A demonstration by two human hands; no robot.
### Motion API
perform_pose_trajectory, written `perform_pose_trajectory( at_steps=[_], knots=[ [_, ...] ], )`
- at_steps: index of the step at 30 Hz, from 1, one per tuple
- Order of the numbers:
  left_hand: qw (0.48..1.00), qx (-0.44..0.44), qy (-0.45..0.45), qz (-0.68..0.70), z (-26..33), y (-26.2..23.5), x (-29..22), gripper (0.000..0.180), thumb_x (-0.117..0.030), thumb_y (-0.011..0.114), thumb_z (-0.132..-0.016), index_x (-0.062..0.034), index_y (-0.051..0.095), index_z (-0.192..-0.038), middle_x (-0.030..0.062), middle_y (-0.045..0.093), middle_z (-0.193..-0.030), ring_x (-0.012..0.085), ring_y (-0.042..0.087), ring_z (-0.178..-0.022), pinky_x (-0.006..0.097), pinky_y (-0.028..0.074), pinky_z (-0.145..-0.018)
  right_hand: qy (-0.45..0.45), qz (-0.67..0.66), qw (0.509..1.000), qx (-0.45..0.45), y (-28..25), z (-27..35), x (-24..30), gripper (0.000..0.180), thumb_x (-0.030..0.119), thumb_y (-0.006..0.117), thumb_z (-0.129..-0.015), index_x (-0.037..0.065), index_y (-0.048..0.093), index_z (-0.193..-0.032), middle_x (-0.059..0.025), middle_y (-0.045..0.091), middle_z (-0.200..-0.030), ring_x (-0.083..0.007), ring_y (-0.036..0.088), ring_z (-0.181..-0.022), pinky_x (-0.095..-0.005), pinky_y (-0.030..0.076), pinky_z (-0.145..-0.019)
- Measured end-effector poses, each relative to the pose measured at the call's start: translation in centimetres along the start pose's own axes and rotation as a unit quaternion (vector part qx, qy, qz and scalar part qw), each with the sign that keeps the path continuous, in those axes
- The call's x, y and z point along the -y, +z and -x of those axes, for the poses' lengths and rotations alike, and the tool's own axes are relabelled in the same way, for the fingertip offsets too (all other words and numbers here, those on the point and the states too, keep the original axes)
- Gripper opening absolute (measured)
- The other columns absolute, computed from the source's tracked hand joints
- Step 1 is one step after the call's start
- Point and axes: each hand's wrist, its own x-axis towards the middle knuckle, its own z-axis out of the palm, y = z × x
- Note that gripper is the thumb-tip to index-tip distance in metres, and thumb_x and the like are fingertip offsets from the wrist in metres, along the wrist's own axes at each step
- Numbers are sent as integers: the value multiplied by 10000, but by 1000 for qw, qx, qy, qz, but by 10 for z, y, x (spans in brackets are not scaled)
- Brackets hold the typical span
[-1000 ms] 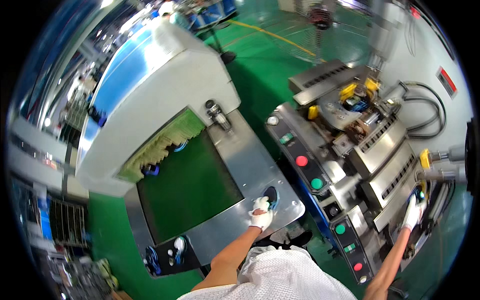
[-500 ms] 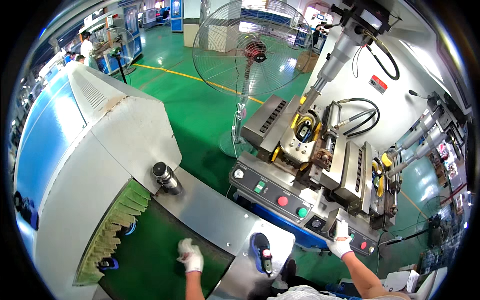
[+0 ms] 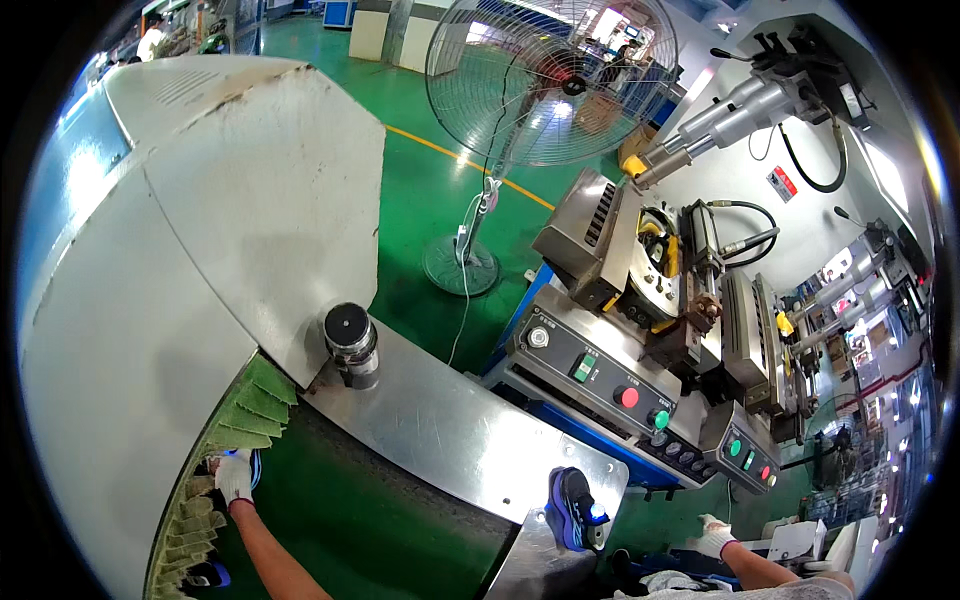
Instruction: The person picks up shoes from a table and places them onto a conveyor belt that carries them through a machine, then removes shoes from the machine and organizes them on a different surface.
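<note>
Left hand (image 3: pixel 234 478) now farther left at green curtain strips (image 3: pixel 250 410), grip unclear.

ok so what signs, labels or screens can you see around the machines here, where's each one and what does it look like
Warning sign: on the white wall at upper right, beside a black hose; small tilted rectangle, red and white.
Button labels: small pale tags by the green and red buttons on the dark control panel at centre; too small to make out.
No screens or packages can be made out.
</note>
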Motion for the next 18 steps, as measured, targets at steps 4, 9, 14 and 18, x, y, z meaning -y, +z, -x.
perform_pose_trajectory(
  at_steps=[4, 9, 14, 18],
  knots=[
    [999, 19, -20, 31, 56, -10, -19, 804, -583, 645, -915, 31, 523, -1421, 282, 523, -1467, 432, 510, -1335, 487, 391, -1127, -57, 29, 997, -40, 6, -6, 21, 916, 648, 708, -793, 104, 495, -1498, -193, 587, -1445, -359, 568, -1325, -466, 421, -1117],
    [964, -17, 48, 260, 218, -94, -60, 735, -296, 845, -776, -16, 540, -1383, 217, 600, -1381, 399, 568, -1263, 484, 426, -1083, -180, -7, 983, -23, -33, 15, 89, 883, 608, 658, -875, 93, 421, -1552, -165, 475, -1564, -345, 478, -1424, -464, 369, -1162],
    [979, 92, -4, 180, 364, -138, -101, 473, -397, 837, -796, -119, 656, -1134, 153, 712, -996, 322, 672, -883, 447, 527, -789, -302, -90, 949, -9, -60, 42, 123, 800, 523, 684, -896, 61, 461, -1509, -179, 493, -1545, -364, 485, -1412, -445, 395, -1148],
    [915, 220, 134, 311, 434, -125, -114, 499, -480, 844, -788, -107, 683, -1080, 123, 717, -952, 294, 669, -868, 424, 521, -784, -499, -130, 857, -1, -66, 67, 153, 848, 490, 722, -884, 55, 401, -1538, -201, 515, -1513, -387, 489, -1399, -425, 422, -1123]
  ],
)
